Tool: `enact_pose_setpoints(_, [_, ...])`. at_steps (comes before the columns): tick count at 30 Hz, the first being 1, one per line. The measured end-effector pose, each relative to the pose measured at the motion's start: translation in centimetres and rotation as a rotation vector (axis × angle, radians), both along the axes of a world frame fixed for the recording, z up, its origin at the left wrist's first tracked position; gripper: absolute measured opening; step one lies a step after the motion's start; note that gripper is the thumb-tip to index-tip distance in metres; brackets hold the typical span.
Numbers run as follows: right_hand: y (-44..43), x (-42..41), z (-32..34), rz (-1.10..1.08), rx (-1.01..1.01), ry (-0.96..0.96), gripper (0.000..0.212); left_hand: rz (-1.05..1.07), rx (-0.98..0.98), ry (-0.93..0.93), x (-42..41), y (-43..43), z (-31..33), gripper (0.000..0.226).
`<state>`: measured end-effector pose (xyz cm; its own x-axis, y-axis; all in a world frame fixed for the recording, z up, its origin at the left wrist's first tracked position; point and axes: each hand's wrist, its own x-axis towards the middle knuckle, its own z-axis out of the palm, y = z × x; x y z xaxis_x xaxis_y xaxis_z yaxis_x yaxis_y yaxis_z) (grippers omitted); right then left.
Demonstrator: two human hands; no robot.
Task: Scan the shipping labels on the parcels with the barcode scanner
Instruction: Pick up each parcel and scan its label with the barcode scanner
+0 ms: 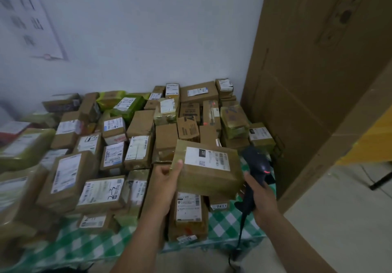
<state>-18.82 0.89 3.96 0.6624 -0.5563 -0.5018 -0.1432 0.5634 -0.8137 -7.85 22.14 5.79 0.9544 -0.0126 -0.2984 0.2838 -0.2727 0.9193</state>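
Green-and-white checked cloth covers the desk (229,226), which stands against a white wall (137,39) and is heaped with brown cardboard parcels. Low in the middle of the frame, one taped brown parcel (210,179) is held up above the heap. Its white shipping label (206,159) faces up and shows "231" in white on a black block; the code beside it is too blurred to read. The left hand (167,179) grips the parcel's left edge, thumb on top, the other fingers hidden beneath. Just right of the parcel, the right hand (263,198) has its fingers curled round the handle of a black barcode scanner (256,162), whose head shows a red light. A dark cable (241,230) hangs from the handle. Under the held parcel lies a long labelled box (188,209), and beside it a small label reads "7431" (219,206). Green-wrapped packages (125,106) sit near the wall. A tall cardboard carton (307,60) fills the upper right, and a blurred printed sheet (27,18) hangs at upper left.
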Motion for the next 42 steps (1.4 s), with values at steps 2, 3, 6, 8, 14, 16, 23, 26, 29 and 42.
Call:
enact_pose_setpoints(2, [0.3,0.0,-0.3,0.03,-0.03,-0.003,0.016,0.032,0.0,0.036,0.1,0.1,-0.1,0.074])
enact_pose_setpoints(3, [0.3,-0.1,-0.3,0.043,-0.051,0.003,0.015,0.013,-0.028,0.069,0.2,0.3,-0.2,0.075])
enact_pose_setpoints(6, [-0.1,-0.2,0.0,0.06,-0.131,0.035,0.014,-0.118,-0.226,0.23,0.7,1.2,-0.8,0.082])
enact_pose_setpoints(8, [-0.4,-0.3,0.5,0.082,-0.231,0.059,0.017,-0.162,-0.288,0.229,0.6,1.9,-0.8,0.084])
enact_pose_setpoints(14, [-1.0,-0.3,3.5,0.289,-0.527,0.023,0.02,-0.069,-0.202,-0.116,1.1,3.9,1.1,0.081])
enact_pose_setpoints(16, [-1.1,-0.2,4.4,0.44,-0.606,0.012,0.017,-0.049,-0.146,-0.208,2.0,4.9,2.5,0.082])
enact_pose_setpoints(23, [0.4,-0.1,4.7,0.851,-1.034,0.109,0.021,-0.159,0.137,-0.313,4.8,9.4,6.5,0.088])
enact_pose_setpoints(26, [0.4,-0.1,4.3,0.885,-1.125,0.087,0.027,-0.212,0.165,-0.304,5.1,10.9,6.7,0.088])
enact_pose_setpoints(29, [0.2,0.2,4.2,0.932,-1.123,0.083,0.034,-0.221,0.195,-0.296,5.1,11.9,6.4,0.084])
enact_pose_setpoints(42, [0.9,0.1,3.7,1.046,-1.18,0.03,0.045,-0.177,0.183,-0.25,4.1,14.1,5.7,0.08])
